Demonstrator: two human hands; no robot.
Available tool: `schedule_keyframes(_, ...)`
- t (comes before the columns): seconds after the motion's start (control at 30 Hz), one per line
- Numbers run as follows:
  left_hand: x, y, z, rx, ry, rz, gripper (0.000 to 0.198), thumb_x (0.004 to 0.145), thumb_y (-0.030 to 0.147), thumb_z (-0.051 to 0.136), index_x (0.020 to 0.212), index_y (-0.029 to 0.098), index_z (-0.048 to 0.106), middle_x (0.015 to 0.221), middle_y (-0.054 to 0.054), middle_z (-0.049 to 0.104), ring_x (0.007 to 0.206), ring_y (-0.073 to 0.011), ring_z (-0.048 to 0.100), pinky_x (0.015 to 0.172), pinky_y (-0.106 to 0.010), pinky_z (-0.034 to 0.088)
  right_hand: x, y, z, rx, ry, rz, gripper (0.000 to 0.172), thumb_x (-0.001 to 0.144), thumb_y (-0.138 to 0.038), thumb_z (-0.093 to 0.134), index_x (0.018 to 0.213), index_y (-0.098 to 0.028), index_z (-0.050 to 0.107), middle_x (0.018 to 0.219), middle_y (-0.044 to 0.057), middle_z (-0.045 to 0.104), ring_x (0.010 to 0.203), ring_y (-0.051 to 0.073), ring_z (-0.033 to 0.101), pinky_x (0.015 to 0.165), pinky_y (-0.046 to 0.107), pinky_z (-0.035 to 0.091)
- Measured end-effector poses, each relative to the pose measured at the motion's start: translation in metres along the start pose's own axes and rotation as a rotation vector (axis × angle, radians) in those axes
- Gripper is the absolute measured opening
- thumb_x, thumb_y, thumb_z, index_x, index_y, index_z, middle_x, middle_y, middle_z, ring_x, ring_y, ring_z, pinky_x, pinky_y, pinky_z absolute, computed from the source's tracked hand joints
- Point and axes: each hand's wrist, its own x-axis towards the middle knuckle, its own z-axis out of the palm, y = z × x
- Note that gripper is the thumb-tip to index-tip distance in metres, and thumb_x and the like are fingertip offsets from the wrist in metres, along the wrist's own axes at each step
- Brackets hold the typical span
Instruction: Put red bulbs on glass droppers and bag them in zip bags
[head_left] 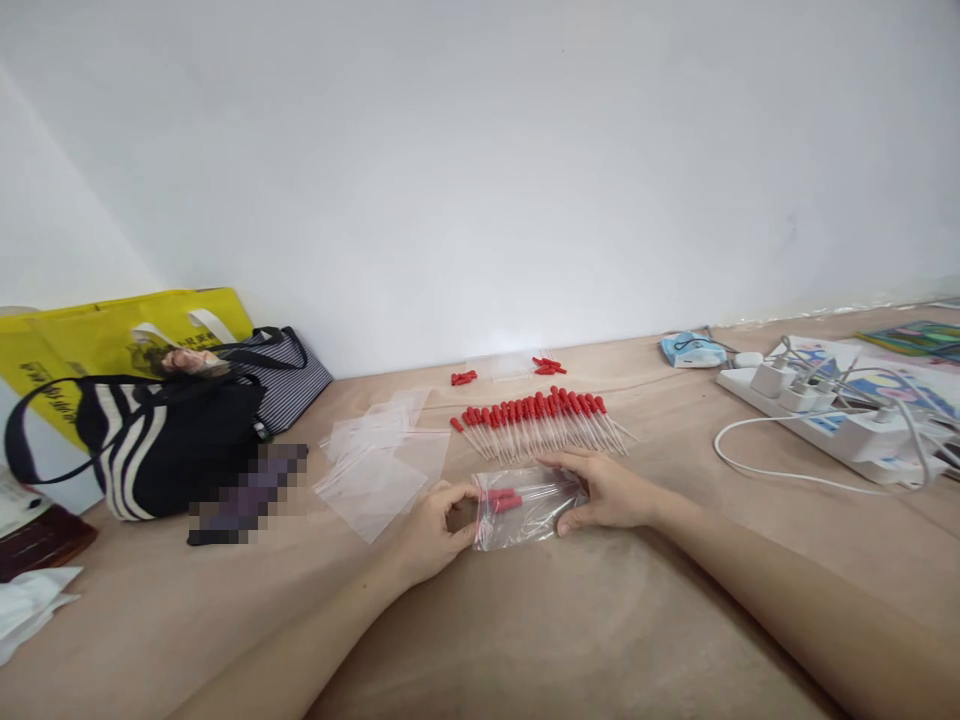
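Note:
A clear zip-lock bag (517, 530) with a red edge strip lies across the space between my hands. Inside it are red-capped droppers (506, 502) with clear stems pointing right. My left hand (439, 525) pinches the bag's red-striped end. Round the opposite end, the fingers and thumb of my right hand (604, 490) grip the plastic. Just beyond, a row of red-topped droppers (536, 410) lies side by side. Left of that row is a loose pile of flat clear bags (382, 465).
Small red rubber bulbs (463, 378) and thin clear tubes lie near the wall. On the right are a white power strip (817, 420) with plugs and cables, and a blue face mask (691, 349). A black bag (180, 450) and a yellow bag (67, 340) stand left.

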Motion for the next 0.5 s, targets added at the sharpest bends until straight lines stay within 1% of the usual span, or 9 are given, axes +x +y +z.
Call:
schedule_keyframes(0.1, -0.004, 0.001, -0.002, -0.033, -0.022, -0.012, 0.031, 0.07, 0.028, 0.056, 0.1, 0.023, 0.063, 0.075, -0.002, 0.057, 0.069, -0.0168, 0.051, 0.064, -0.026, 0.04, 0.001, 0.0, 0.002, 0.012, 0.006, -0.014, 0.079, 0.057, -0.052, 0.067, 0.124, -0.02, 0.041, 0.115, 0.011, 0.052, 0.102, 0.025, 0.05, 0.086, 0.037, 0.04)
schedule_keyframes(0.2, -0.006, -0.002, 0.0, -0.098, -0.017, 0.019, 0.03, 0.069, 0.027, 0.057, 0.098, 0.022, 0.064, 0.08, -0.004, 0.06, 0.077, -0.0193, 0.052, 0.07, -0.028, 0.04, 0.001, 0.0, 0.002, 0.02, 0.009, -0.022, 0.078, 0.057, -0.052, 0.068, 0.123, -0.02, 0.043, 0.115, 0.011, 0.052, 0.103, 0.024, 0.05, 0.086, 0.037, 0.041)
schedule_keyframes(0.23, -0.006, -0.003, 0.001, -0.126, -0.011, 0.028, 0.029, 0.069, 0.027, 0.058, 0.096, 0.022, 0.064, 0.082, -0.004, 0.061, 0.077, -0.0192, 0.053, 0.07, -0.028, 0.04, 0.001, 0.0, 0.002, 0.023, 0.006, -0.021, 0.077, 0.057, -0.052, 0.067, 0.123, -0.02, 0.044, 0.115, 0.011, 0.052, 0.102, 0.024, 0.05, 0.086, 0.037, 0.041)
schedule_keyframes(0.3, -0.005, -0.008, 0.003, -0.191, 0.011, 0.024, 0.024, 0.069, 0.026, 0.057, 0.091, 0.02, 0.064, 0.077, -0.003, 0.061, 0.07, -0.0169, 0.053, 0.063, -0.025, 0.04, 0.0, -0.001, 0.001, 0.028, 0.001, -0.02, 0.076, 0.058, -0.052, 0.067, 0.122, -0.02, 0.044, 0.114, 0.011, 0.053, 0.102, 0.024, 0.05, 0.086, 0.037, 0.041)
schedule_keyframes(0.4, 0.005, -0.018, 0.0, -0.192, 0.115, -0.01, 0.013, 0.071, 0.026, 0.054, 0.078, 0.017, 0.061, 0.063, 0.0, 0.056, 0.057, -0.0133, 0.049, 0.054, -0.022, 0.039, -0.002, -0.001, 0.001, 0.031, -0.005, -0.021, 0.075, 0.059, -0.052, 0.067, 0.122, -0.02, 0.044, 0.117, 0.011, 0.051, 0.105, 0.025, 0.049, 0.088, 0.039, 0.039)
schedule_keyframes(0.43, 0.012, -0.023, -0.004, -0.141, 0.165, -0.012, 0.011, 0.072, 0.025, 0.053, 0.074, 0.017, 0.06, 0.063, 0.0, 0.055, 0.056, -0.0133, 0.048, 0.054, -0.023, 0.039, -0.002, -0.001, 0.001, 0.032, -0.01, -0.021, 0.075, 0.059, -0.052, 0.067, 0.122, -0.02, 0.044, 0.118, 0.011, 0.05, 0.106, 0.025, 0.048, 0.089, 0.04, 0.038)
schedule_keyframes(0.5, 0.03, -0.033, -0.014, -0.023, 0.234, 0.017, 0.01, 0.072, 0.023, 0.052, 0.073, 0.017, 0.059, 0.071, -0.002, 0.057, 0.061, -0.0147, 0.05, 0.059, -0.025, 0.04, -0.002, -0.001, 0.001, 0.036, -0.021, -0.015, 0.075, 0.058, -0.052, 0.066, 0.122, -0.019, 0.045, 0.117, 0.011, 0.051, 0.106, 0.025, 0.048, 0.089, 0.04, 0.038)
